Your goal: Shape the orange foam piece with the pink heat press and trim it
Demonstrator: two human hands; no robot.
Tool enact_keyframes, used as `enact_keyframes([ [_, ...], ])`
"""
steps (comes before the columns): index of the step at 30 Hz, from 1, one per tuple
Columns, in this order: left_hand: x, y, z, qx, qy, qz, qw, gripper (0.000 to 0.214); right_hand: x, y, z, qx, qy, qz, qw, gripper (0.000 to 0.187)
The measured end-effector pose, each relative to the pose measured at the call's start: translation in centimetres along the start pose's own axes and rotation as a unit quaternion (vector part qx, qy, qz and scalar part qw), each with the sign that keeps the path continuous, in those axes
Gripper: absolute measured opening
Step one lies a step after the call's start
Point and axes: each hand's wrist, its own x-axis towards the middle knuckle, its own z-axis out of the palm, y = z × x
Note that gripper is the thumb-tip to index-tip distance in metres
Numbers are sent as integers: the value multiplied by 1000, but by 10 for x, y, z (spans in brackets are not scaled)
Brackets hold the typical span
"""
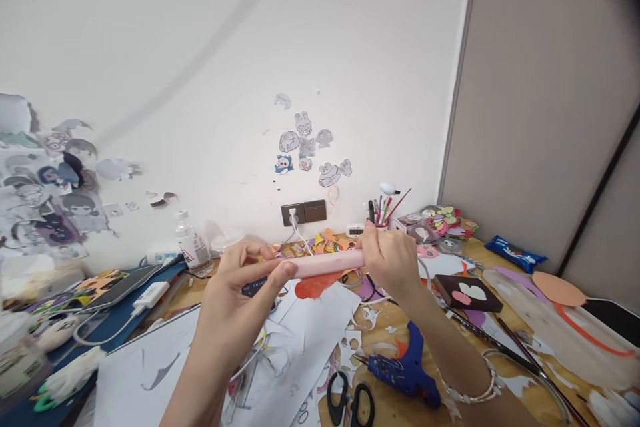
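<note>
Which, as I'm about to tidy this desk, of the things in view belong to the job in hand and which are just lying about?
In the job:
- pink stick, held by the left hand and right hand

Seemingly just lying about, untouched:
- blue glue gun
- scissors
- bottle
- small clock
- blue packet

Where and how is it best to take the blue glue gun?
The blue glue gun is probably best gripped by its handle from the right: the handle points toward the wall, with the orange trigger and nozzle on its left.
</note>
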Motion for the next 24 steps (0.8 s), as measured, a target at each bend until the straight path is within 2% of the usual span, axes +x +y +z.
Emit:
enact_keyframes([
  [4, 1, 0, -1, -12, -6, -2, 1000, 18, -1, -1, -1, 0, 4, -11, 1000, 55],
  [8, 1, -2, -1, -20, -7, -3, 1000, 18, -2, 0, 1, 10, 35, -34, 999, 53],
  [15, 1, 1, 2, -76, 13, 37, 996, 14, -1, 9, -1, 58, 161, -135, 976, 54],
  [19, -2, 6, 5, -114, 3, 39, 993, 16, 1, 10, -9, 66, 211, -164, 961, 48],
  [21, -3, 9, 6, -178, 57, 23, 982, 27, 2, 10, -12, 66, 218, -169, 959, 46],
  [24, -3, 12, 2, -271, 201, 28, 941, 37, 3, 11, -12, 71, 219, -163, 959, 47],
])
